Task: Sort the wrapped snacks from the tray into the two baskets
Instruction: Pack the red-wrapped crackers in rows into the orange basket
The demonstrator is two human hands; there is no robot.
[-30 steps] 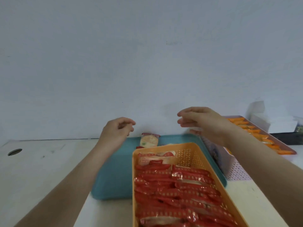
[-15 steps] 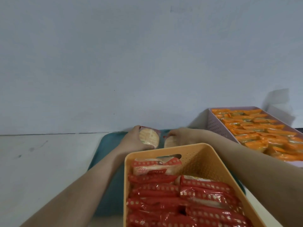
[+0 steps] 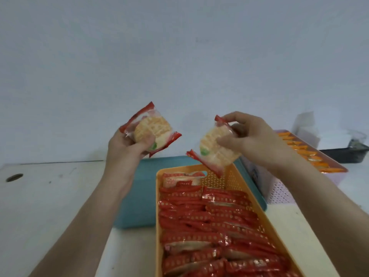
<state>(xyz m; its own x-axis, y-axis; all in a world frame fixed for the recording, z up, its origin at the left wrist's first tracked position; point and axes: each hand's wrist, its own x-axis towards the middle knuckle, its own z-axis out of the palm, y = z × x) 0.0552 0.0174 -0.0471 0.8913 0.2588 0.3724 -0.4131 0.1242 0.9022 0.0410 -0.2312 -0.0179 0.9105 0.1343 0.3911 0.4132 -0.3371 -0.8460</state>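
Note:
My left hand (image 3: 124,145) grips a red-edged wrapped round cracker (image 3: 152,129), held up above the teal tray (image 3: 137,206). My right hand (image 3: 249,140) pinches a second red-edged wrapped cracker (image 3: 216,150) over the far end of the orange basket (image 3: 225,172). That basket lies in front of me, packed with several red-wrapped snacks (image 3: 209,226). At the right, a pale pink basket (image 3: 279,188) holds several orange-wrapped snacks (image 3: 307,154). The tray's inside is mostly hidden behind the orange basket.
The white table (image 3: 50,206) has a round cable hole (image 3: 14,177) at the far left. A dark tray (image 3: 343,154) and white boxes (image 3: 307,126) stand at the back right against the plain wall.
Both hands reached down into the teal tray, each took one red-edged cracker, and now hold them lifted above the tray and the orange basket.

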